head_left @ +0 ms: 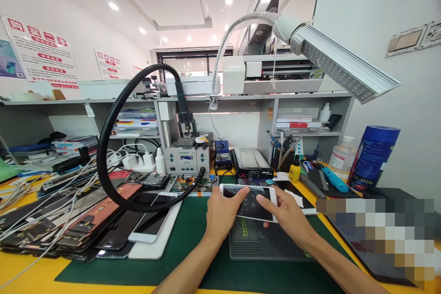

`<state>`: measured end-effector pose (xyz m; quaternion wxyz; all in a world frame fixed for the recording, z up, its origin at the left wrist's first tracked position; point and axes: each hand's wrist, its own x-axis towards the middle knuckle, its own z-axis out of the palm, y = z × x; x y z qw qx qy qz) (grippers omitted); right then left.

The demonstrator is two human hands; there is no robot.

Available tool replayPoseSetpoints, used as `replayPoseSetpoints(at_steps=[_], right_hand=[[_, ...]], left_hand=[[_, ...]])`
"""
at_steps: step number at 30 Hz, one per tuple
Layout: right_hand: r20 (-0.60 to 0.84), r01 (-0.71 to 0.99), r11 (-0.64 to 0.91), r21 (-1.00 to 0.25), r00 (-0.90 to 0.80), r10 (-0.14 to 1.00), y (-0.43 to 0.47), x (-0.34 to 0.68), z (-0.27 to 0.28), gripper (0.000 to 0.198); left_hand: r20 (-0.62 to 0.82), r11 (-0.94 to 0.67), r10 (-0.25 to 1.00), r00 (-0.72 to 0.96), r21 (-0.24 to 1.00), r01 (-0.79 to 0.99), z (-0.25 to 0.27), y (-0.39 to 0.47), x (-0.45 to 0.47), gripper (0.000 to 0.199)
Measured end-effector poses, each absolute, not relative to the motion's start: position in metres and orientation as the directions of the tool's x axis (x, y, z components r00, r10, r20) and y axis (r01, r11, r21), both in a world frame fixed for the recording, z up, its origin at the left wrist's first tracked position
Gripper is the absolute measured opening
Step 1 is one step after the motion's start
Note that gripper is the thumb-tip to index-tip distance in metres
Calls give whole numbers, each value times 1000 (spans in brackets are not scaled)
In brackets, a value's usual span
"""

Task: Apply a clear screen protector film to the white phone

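Observation:
Held sideways between both hands is a white-framed smartphone [248, 206], its dark screen facing me with faint round marks on it. My left hand [225, 206] grips the phone's left end, the thumb lying over the glass. At the other end my right hand [284, 206] is closed round the edge, with its thumb on the screen and a fingertip showing below. Fingers behind the phone are mostly hidden. Beneath it lies a dark perforated pad [275, 243] on a green mat [186, 248].
Stacked phone parts [93, 220] and a white phone [155, 218] lie to the left. A hot-air station [188, 161] with a looping black hose [103, 147] stands behind. A lamp [344, 59] hangs over the right. A yellow bottle [294, 172] stands beyond the right hand.

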<state>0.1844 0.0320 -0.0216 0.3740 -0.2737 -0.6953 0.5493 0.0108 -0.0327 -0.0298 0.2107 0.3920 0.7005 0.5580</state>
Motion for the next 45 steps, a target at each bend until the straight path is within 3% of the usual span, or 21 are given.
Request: replayPoseSetpoints(at_steps=[11,15,26,45], right_hand=[[238,-27,270,-963,-561,793,26,180,-20,34],[219,-47,233,-971,-562,798,26,180,-20,35],[162,-35,170,-985,-537,828,31,185,-16,42],[81,-82,47,-996,-473,877,40,187,-16,36]], left_hand=[[109,170,756,-646,920,354,-21,-37,19,77],[145,104,773,-618,931,349,-24,-37,17,74],[293,-172,802,-521,948,268,-25,-33,8,39],[172,-188,851,-496,982,19,-23,-32,6,47]])
